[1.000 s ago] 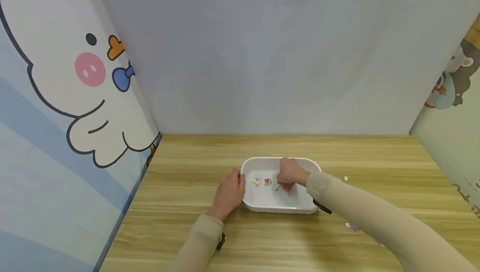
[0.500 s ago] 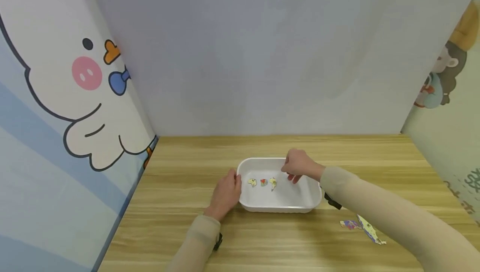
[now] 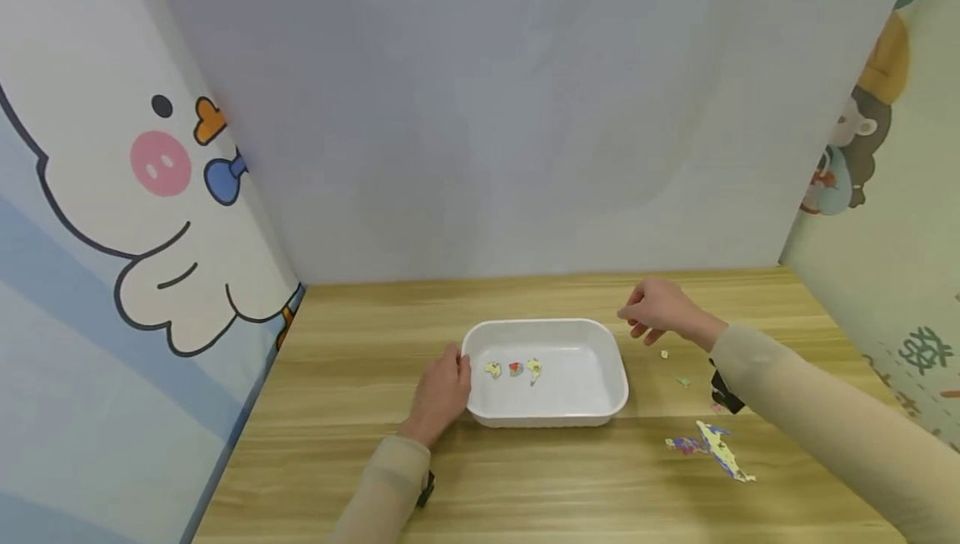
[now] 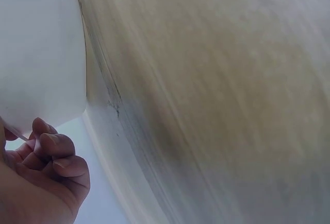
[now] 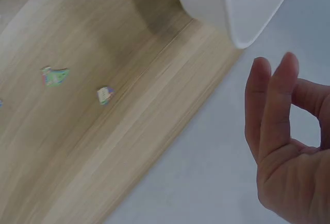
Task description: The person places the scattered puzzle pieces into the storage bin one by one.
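In the head view a white plastic tray [image 3: 577, 390] lies on the wooden table. Three flat, irregular cut-out pieces lie in a row on its left half: a yellow piece [image 3: 492, 369], a red and grey piece [image 3: 516, 369] and a longer yellow piece [image 3: 534, 370]. My left hand [image 3: 441, 392] grips the tray's left rim; the left wrist view shows the fingers [image 4: 59, 144] curled at the edge. My right hand [image 3: 662, 311] hovers beyond the tray's right end, apart from it. Its fingers are loosely bent, and nothing shows between them in the right wrist view.
Right of the tray lie a tiny pale piece [image 3: 664, 354], a small green piece [image 3: 683, 381], a purple piece [image 3: 684, 446] and a long yellow and blue piece [image 3: 722, 451]. A grey wall [image 3: 510, 127] rises behind the table [image 3: 360, 344].
My right hand has left the longer yellow piece in the tray, then risen and moved right past the tray's end. The left hand keeps its grip on the rim.
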`<state>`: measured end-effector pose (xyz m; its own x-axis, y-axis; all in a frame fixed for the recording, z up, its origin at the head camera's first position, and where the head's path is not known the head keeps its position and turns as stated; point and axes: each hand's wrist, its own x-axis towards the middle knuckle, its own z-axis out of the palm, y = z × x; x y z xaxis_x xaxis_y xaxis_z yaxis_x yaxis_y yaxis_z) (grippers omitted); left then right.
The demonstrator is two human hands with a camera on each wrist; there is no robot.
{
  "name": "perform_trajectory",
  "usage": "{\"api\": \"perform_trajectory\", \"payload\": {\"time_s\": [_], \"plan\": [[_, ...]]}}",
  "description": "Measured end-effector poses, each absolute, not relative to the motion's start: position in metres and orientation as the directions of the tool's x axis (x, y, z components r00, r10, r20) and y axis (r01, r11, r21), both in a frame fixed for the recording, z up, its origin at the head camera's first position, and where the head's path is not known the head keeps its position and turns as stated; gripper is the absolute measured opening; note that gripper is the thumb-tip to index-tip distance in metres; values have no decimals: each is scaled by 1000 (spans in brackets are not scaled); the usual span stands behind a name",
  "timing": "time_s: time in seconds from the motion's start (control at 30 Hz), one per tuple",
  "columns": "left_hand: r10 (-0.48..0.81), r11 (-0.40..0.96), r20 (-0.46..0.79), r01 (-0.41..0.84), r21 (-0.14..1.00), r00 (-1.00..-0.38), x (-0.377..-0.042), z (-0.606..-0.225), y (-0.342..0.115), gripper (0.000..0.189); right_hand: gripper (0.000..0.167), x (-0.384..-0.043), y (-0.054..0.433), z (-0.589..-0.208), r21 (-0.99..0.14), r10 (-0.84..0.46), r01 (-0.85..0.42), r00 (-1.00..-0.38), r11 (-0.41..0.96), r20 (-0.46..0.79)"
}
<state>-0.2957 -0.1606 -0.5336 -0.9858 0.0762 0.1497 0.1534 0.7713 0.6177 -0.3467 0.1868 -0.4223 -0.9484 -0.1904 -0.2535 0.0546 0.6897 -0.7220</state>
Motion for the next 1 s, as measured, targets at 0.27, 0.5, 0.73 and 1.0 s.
{"api": "perform_trajectory", "payload": {"time_s": [0.27, 0.5, 0.73, 1.0], "plan": [[75, 781, 155, 155, 605, -985, -296, -537, -161, 17, 18, -343, 225, -440, -734, -129, 111, -956, 670, -263], [81, 787, 157, 160, 596, -984, -296, -539, -161, 16, 17, -336, 240, -455, -738, -110, 134, -956, 661, -272], [77, 800, 151, 152, 580, -985, -296, -540, -162, 16, 20, -329, 242, -467, -690, -110, 112, -957, 715, -270], [74, 798, 145, 146, 585, -987, -296, -538, -162, 17, 26, -328, 250, -488, -594, -155, 0, -966, 804, -209]]}}
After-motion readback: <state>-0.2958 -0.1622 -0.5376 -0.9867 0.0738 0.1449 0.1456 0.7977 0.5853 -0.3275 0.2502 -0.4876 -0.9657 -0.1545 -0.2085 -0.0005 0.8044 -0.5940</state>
